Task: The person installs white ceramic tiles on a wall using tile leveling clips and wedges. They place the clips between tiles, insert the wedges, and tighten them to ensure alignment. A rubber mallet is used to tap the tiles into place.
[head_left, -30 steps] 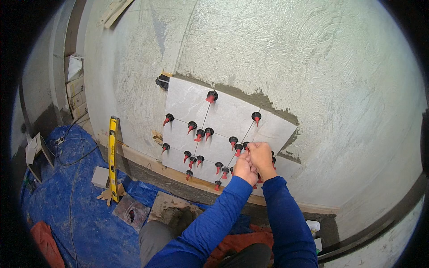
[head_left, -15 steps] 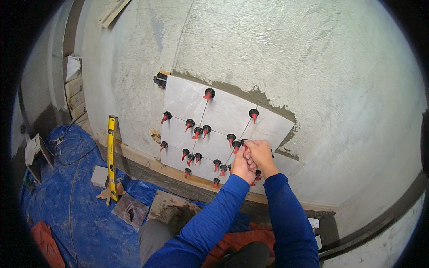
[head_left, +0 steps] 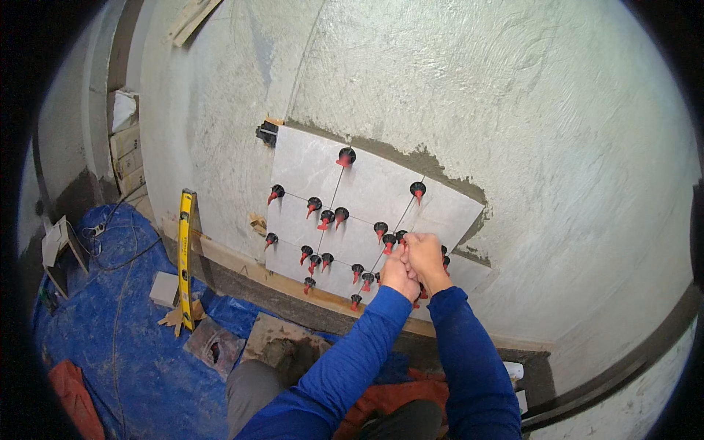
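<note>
Light grey marbled wall tiles [head_left: 310, 165] are set on the wall in rows. Red-and-black tile leveling clips [head_left: 347, 157] stick out along their joints, several clustered where corners meet. My right hand [head_left: 427, 258] is closed, fingers pinched at a tile leveling clip [head_left: 401, 236] right of the middle. Just below and to its left, my left hand [head_left: 398, 279] is closed too, its fingertips touching the right hand's. Whatever the left fingers hold is hidden. Both hands cover part of the lower tiles and some clips there.
A yellow spirit level [head_left: 185, 257] leans upright at the left. Wooden batten [head_left: 235, 267] runs under the tiles. Blue tarp [head_left: 110, 323] covers the floor, with a mortar-smeared board [head_left: 268, 330] near my knees. Wet mortar [head_left: 433, 164] edges the tiles; cartons [head_left: 127, 154] stand far left.
Both hands stay together at the same cluster of clips, with only a slight shift of the right fingers. The whole view has moved a little.
</note>
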`<action>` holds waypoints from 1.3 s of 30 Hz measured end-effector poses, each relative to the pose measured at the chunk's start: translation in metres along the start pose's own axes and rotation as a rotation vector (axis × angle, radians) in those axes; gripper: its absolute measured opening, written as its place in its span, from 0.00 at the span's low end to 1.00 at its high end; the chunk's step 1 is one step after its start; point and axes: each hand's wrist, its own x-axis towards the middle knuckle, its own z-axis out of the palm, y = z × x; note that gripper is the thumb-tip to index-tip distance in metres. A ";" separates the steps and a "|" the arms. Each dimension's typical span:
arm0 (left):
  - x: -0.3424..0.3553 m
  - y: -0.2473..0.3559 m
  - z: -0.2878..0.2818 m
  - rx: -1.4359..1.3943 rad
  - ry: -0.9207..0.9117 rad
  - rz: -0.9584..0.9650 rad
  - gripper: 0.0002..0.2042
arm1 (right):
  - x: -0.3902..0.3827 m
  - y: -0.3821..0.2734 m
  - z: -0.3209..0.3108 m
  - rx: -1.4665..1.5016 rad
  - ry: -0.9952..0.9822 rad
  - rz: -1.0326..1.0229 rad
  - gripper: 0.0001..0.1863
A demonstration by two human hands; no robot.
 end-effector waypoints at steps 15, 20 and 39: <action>-0.003 0.006 0.004 -0.014 -0.018 -0.050 0.14 | 0.000 -0.003 0.002 0.103 0.027 0.107 0.16; -0.001 0.009 0.002 0.008 -0.012 -0.053 0.13 | 0.000 -0.002 0.004 0.151 0.021 0.115 0.17; 0.014 -0.014 0.010 0.766 -0.074 -0.248 0.18 | -0.071 0.026 -0.075 -0.715 0.504 -0.399 0.19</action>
